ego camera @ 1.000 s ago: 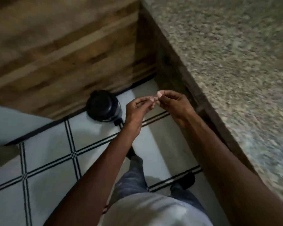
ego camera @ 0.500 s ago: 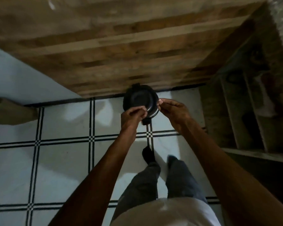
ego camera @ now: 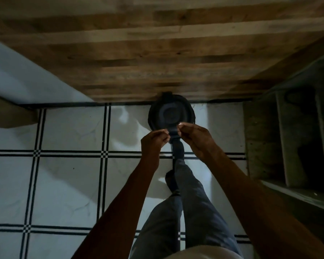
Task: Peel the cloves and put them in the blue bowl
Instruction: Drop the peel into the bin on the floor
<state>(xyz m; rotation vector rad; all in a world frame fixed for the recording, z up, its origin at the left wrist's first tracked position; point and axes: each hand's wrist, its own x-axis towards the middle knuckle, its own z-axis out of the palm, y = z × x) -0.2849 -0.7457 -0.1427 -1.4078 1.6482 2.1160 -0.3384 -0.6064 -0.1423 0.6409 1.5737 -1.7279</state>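
Floor (ego camera: 67,184) white tile, black gridlines; wooden panel (ego camera: 157,53) behind black bin (ego camera: 171,114).

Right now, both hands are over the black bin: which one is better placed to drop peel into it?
Right, marginally: the right hand has its fingertips directly over the black bin lid edge; the left hand sits nearer, just short of it.

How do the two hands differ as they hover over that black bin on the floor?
The right hand sits higher in view and overlaps the black bin; the left hand sits lower, beside it. The right hand's fingertips show pale nails; the left's are barely visible. Both have curled fingers, apparently pinching something too small to identify.
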